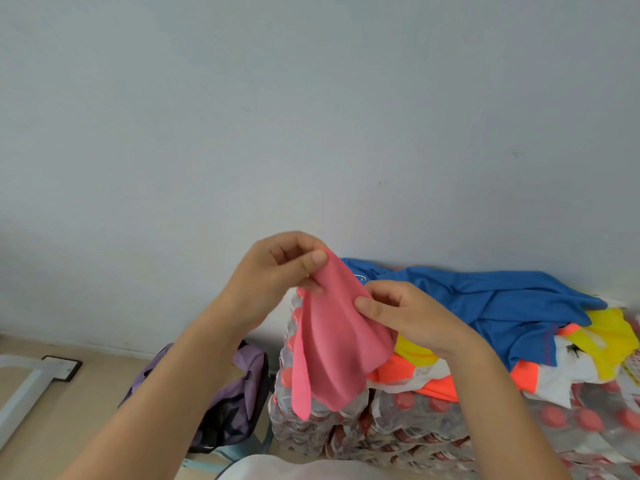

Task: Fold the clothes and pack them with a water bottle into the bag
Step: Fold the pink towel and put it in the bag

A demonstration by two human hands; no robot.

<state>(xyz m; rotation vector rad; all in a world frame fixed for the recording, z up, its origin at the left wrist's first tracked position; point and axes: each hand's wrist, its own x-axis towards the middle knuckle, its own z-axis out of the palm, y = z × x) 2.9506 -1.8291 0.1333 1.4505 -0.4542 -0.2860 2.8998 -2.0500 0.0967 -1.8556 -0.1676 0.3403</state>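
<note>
A pink cloth [334,337] is held up in front of the wall, its long axis hanging down and slightly left. Its top corner is pinched by the left hand [277,271]; the right edge, lower and to the right, is pinched by the right hand [412,315]. Below and left of it, on the floor, the purple bag [239,400] is seen.

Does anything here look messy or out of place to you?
Yes: the clothes pile lies rumpled and unfolded on shrink-wrapped packs of water bottles used like a table. The purple bag slumps on the floor beside them.
</note>
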